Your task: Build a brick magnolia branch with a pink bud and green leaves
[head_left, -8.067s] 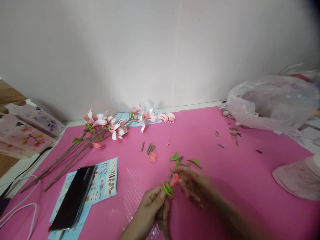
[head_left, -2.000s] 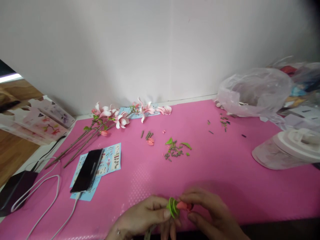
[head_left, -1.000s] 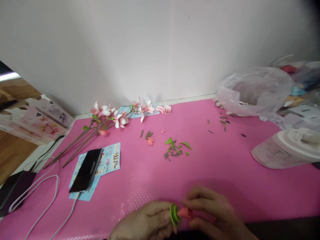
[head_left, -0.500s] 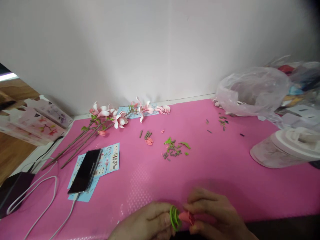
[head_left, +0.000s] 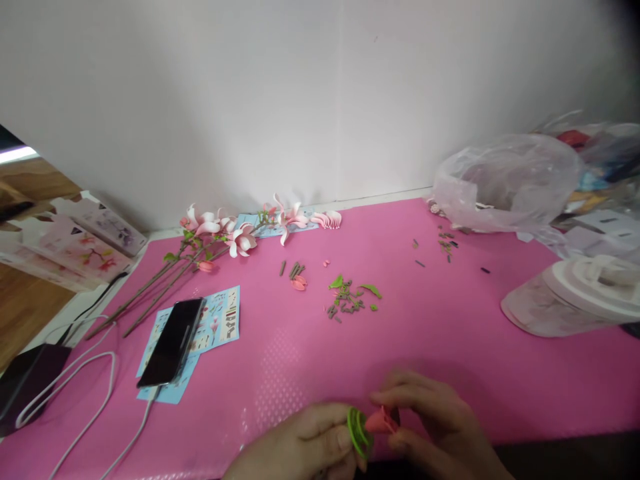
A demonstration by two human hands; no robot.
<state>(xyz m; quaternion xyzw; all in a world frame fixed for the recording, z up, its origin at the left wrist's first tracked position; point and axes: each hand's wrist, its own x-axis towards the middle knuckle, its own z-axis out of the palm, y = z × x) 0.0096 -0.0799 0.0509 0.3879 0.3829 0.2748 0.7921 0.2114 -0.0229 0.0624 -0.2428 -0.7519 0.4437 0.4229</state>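
Observation:
Low in the view, at the front edge of the pink mat, my left hand [head_left: 313,443] pinches a bright green piece with curved rings [head_left: 359,432]. Touching that piece, or just in front of it, is a coral-pink flower bud piece [head_left: 381,421]. My right hand [head_left: 434,427] grips the bud between thumb and fingertips. Whether the two parts are joined I cannot tell. Ahead of my hands lies a small pile of brown and green plastic pieces [head_left: 347,299]. Another coral bud piece [head_left: 299,283] rests beside short brown stem pieces [head_left: 296,270].
Artificial magnolia stems [head_left: 240,239] and pale pink petals [head_left: 327,219] lie along the wall. On the left, a phone [head_left: 173,341] with a white cable rests on blue printed sheets [head_left: 227,320]. A lidded cup [head_left: 560,303] and a plastic bag [head_left: 505,180] are at right.
Both hands, with the green piece and the coral bud, have shifted slightly to the right. More of the bud's open end shows between my right fingers.

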